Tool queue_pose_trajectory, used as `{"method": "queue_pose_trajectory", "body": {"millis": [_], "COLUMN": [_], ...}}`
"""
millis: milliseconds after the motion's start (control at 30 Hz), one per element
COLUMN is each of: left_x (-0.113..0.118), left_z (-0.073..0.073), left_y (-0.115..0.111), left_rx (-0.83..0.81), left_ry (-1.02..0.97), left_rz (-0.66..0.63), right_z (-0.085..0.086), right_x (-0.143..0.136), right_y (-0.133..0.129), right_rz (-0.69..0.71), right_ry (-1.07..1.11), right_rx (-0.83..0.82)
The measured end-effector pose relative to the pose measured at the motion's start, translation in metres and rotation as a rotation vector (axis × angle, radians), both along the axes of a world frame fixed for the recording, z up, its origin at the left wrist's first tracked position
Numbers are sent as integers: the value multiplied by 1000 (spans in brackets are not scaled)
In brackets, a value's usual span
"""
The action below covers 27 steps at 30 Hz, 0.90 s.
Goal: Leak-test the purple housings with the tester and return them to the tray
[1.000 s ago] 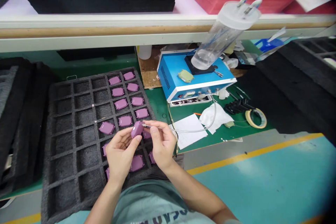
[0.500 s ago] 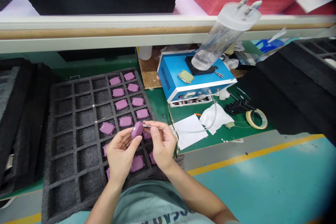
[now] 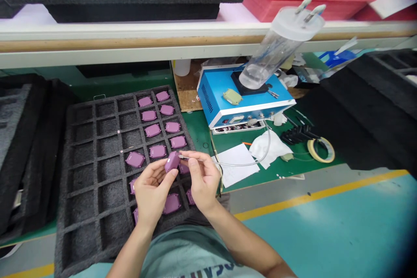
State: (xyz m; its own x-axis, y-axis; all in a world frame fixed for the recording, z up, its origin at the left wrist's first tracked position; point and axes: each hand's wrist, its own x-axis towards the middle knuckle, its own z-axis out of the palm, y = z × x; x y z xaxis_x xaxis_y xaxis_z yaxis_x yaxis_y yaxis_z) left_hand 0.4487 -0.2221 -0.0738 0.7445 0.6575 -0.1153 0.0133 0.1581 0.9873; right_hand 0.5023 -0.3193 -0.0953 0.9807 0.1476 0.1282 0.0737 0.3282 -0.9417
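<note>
My left hand [image 3: 150, 193] pinches a small purple watch case [image 3: 171, 162] between thumb and fingers, held tilted above the foam tray. My right hand [image 3: 205, 182] is closed on a slim metal-tipped dispensing needle [image 3: 183, 157] at the end of a clear tube [image 3: 236, 164]. The needle's tip is at the case's upper right edge; whether it touches I cannot tell. Below both hands lies the black foam tray [image 3: 95, 208], with several more purple watch cases [image 3: 157, 151] in its right-hand columns. My hands cover some of those cells.
A blue control box [image 3: 216, 95] stands behind, bearing a clear cylinder [image 3: 265, 58] and an olive case [image 3: 232, 96]. White paper [image 3: 233, 169], a crumpled wipe [image 3: 270, 147] and a tape roll [image 3: 321, 150] lie at right. A shelf edge [image 3: 130, 47] crosses above.
The whole view has shifted slightly down and to the right. Both hands keep the same hold, with the needle still at the watch case's edge.
</note>
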Motion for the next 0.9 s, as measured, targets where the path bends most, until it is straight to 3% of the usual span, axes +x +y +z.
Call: {"method": "queue_pose_trajectory", "body": {"millis": [900], "left_x": [1], "left_z": [1], "left_y": [0], "left_rx": [16], "left_ry": [30], "left_rz": [2], "right_z": [0], "right_x": [1], "right_y": [1], "right_rz": [-14], "right_ry": [-14], "right_rx": [-17]}}
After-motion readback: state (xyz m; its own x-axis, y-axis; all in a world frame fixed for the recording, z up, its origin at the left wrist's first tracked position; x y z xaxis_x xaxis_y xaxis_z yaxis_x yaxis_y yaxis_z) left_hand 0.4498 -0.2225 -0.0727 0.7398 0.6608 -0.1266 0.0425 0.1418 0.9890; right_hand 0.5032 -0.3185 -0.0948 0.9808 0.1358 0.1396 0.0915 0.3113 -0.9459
